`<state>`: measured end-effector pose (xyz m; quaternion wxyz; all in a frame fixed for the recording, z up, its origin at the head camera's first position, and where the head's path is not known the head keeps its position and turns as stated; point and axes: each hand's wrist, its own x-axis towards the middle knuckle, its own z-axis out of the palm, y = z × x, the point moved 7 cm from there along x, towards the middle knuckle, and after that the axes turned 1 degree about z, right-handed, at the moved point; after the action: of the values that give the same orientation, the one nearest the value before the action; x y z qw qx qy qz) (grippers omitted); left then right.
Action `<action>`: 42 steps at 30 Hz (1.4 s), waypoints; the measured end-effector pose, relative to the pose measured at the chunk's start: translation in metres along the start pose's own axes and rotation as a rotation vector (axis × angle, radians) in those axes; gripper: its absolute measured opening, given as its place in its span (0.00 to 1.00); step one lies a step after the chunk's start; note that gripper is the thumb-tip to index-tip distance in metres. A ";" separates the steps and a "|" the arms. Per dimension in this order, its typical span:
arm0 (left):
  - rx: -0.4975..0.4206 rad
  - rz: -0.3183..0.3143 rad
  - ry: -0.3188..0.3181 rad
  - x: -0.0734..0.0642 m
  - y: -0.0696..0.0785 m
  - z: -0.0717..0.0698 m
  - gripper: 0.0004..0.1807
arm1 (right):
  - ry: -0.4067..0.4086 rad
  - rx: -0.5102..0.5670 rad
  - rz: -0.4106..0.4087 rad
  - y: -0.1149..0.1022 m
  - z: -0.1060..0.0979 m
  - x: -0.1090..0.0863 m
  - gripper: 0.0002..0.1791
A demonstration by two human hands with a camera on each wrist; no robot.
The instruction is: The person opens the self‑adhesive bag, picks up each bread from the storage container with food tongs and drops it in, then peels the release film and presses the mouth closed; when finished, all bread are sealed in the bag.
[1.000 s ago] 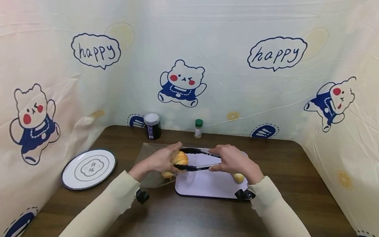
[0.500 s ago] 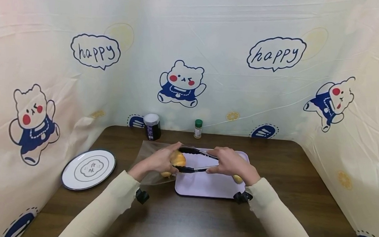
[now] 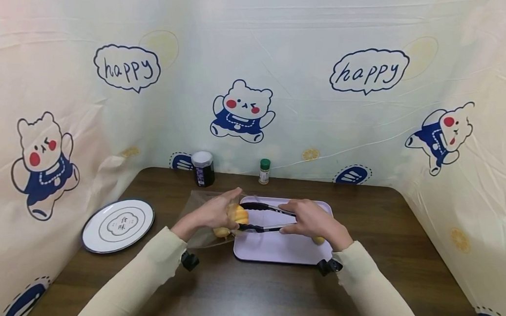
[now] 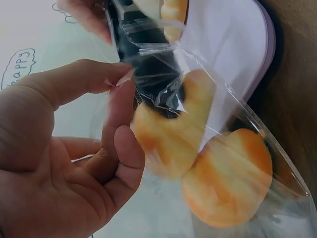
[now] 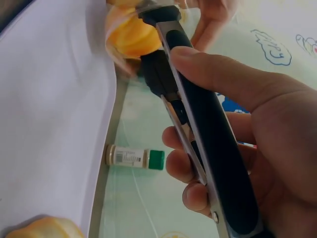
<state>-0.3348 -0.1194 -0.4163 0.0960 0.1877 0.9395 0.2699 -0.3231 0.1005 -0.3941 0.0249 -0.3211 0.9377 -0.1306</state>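
Observation:
Between thumb and fingertips my left hand [image 3: 214, 211] pinches the edge of a clear plastic bag [image 3: 196, 204], left of a lilac tray [image 3: 282, 250]. My right hand [image 3: 314, 220] grips black and silver tongs [image 5: 213, 134], their arms spread and their dark tips pointing left into the bag's mouth. A golden bread roll [image 3: 241, 215] is at those tips, with film over it in the left wrist view; whether the tips press it cannot be told. Another roll [image 4: 228, 181] lies lower in the bag. One more roll [image 5: 47, 229] sits on the tray, partly hidden below my right hand.
A white plate with a dark rim [image 3: 99, 220] lies at the table's left. Behind the bag stands a dark jar with a pale lid [image 3: 203, 169]; a small green-capped bottle [image 3: 264, 172] is behind the tray. Printed cloth [image 3: 299, 132] walls the table's back and sides.
The tongs and right hand have come slightly nearer to me, and since half a second ago a little to the right. The roll at the tips sits slightly lower; my left hand has barely moved.

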 end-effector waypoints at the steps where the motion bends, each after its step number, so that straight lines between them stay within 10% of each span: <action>1: -0.003 0.004 -0.006 0.000 0.001 0.001 0.58 | 0.004 0.001 -0.004 -0.002 -0.001 0.001 0.34; 21: 0.017 0.035 -0.001 -0.001 0.006 0.002 0.58 | -0.013 -0.054 0.013 -0.023 -0.005 0.017 0.35; 42: -0.035 -0.040 -0.019 -0.002 -0.008 -0.002 0.57 | -0.006 0.047 0.055 0.014 -0.024 -0.017 0.38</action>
<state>-0.3355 -0.1274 -0.4192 0.1137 0.1700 0.9372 0.2825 -0.3213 0.1271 -0.3758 0.0389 -0.2948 0.9427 -0.1512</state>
